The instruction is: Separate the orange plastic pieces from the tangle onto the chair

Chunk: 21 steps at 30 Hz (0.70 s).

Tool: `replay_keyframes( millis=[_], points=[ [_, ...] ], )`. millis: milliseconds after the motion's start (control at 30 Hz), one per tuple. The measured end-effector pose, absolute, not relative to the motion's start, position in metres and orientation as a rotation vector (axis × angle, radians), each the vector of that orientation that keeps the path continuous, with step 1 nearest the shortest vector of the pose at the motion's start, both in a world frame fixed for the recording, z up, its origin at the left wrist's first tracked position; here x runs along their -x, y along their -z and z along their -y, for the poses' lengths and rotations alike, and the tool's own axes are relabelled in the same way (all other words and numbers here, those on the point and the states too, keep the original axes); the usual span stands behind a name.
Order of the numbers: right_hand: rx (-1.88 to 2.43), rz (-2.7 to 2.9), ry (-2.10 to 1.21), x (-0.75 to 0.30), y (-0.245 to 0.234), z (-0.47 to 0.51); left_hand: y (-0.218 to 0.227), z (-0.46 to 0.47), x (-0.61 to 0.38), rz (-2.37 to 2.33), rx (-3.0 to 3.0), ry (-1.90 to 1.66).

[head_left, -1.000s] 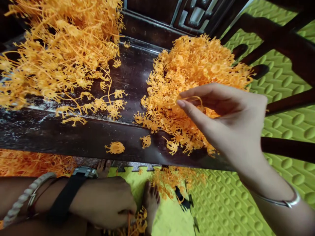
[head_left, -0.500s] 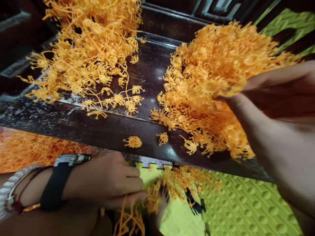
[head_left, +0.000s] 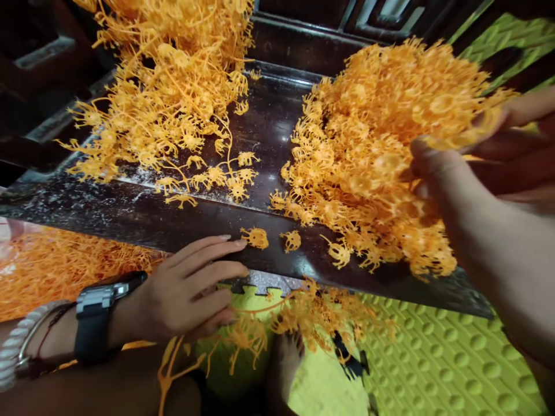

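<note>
My left hand [head_left: 191, 289], fingers stretched out, reaches the front edge of a dark wooden surface [head_left: 273, 127]. Its fingertips are at a small orange plastic piece [head_left: 256, 237] with leg-like prongs. Below the palm hangs an orange branched stem [head_left: 171, 370] with similar pieces; whether the hidden thumb grips it I cannot tell. My right hand [head_left: 472, 167] is closed, pinching orange plastic pieces [head_left: 459, 138] between thumb and fingers. It is above a heap of loose orange pieces [head_left: 368, 138]. Another single piece [head_left: 290, 240] lies on the front ledge.
A tall pile of pieces on stems [head_left: 173, 98] stands at the left of the wood. Bare orange stems [head_left: 73, 266] fill the lower left. More pieces [head_left: 321, 315] are above a yellow-green textured mat [head_left: 433, 358], near a bare foot [head_left: 288, 358].
My left hand has gone from closed low down to stretched-out fingers at the loose piece on the ledge. My right hand has shifted slightly right, still pinching orange pieces.
</note>
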State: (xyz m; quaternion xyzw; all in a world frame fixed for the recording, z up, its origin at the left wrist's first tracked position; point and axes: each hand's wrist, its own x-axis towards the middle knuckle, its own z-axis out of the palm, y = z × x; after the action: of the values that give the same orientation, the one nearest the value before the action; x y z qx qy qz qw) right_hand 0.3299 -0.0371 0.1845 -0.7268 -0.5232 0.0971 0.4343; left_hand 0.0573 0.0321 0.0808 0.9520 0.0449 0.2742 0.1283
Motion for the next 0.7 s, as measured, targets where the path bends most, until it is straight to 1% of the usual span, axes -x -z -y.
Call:
replay_keyframes(
  millis=[33,100,300,367,467,533,600,700],
  points=[
    [1.828,1.253,-0.173,-0.328,-0.186,0.034,-0.082,-0.032,-0.061,-0.131,-2.756,-0.771],
    [1.804,1.253,-0.174,-0.326,-0.186,0.027,-0.084,-0.031,-0.069,-0.132,-2.705,-0.765],
    [1.472,1.264,-0.205,-0.318,-0.182,0.019,-0.1,-0.03,-0.077,-0.096,-2.523,-0.855],
    [1.471,1.283,-0.253,-0.312,-0.182,0.023,-0.109,-0.029,-0.076,-0.076,-2.435,-0.779],
    [1.578,1.312,-0.335,-0.306,-0.184,0.034,-0.116,-0.025,-0.077,-0.119,-2.207,-0.659],
    [1.621,1.261,-0.51,-0.304,-0.185,0.041,-0.116,-0.02,-0.082,-0.254,-1.974,-0.656],
    [1.6,1.176,-0.758,-0.303,-0.185,0.046,-0.113,-0.016,-0.088,-0.401,-1.791,-0.61],
    [1.519,1.059,-1.078,-0.299,-0.183,0.052,-0.114,-0.012,-0.096,-0.45,-1.721,-0.484]
  ],
)
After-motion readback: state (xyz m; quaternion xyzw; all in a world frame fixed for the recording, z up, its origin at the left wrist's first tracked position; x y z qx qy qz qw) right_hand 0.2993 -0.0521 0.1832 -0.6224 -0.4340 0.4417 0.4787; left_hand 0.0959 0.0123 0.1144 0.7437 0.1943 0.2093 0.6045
